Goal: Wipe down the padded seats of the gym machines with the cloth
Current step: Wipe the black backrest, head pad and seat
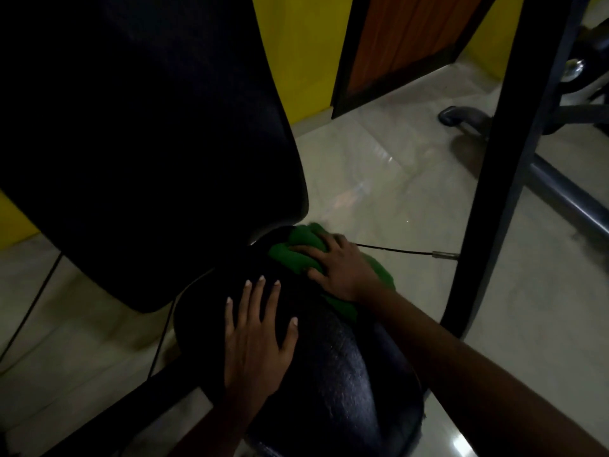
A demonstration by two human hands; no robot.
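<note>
While the left hand point(257, 338) lies flat on the black padded vinyl seat point(346, 374), fingers straight and spread and holding nothing, the right hand point(342, 268) presses down on a crumpled green cloth point(296, 255) with its fingers curled into the folds, gripping the bunched fabric. The cloth sits at the far right edge of the seat, close under the lower end of the large black padded backrest point(148, 143), and part of it spills over the seat's right side beneath the wrist. The left hand rests near the middle of the seat, just beside the right hand but touching neither it nor the cloth. The backrest rises tilted at the upper left and fills much of the view; the light is dim, and its surface detail is hard to make out. Behind the right hand a thin black cable point(392, 249) runs rightward to a small metal fitting at a black metal frame post point(504, 159), which slants up through the right part of the view. The pale glossy tiled floor point(379, 179) lies below, a yellow wall point(296, 54) and a brown wooden panel point(402, 37) stand at the back, and grey machine tubing point(566, 196) rests on the floor at the far right.
</note>
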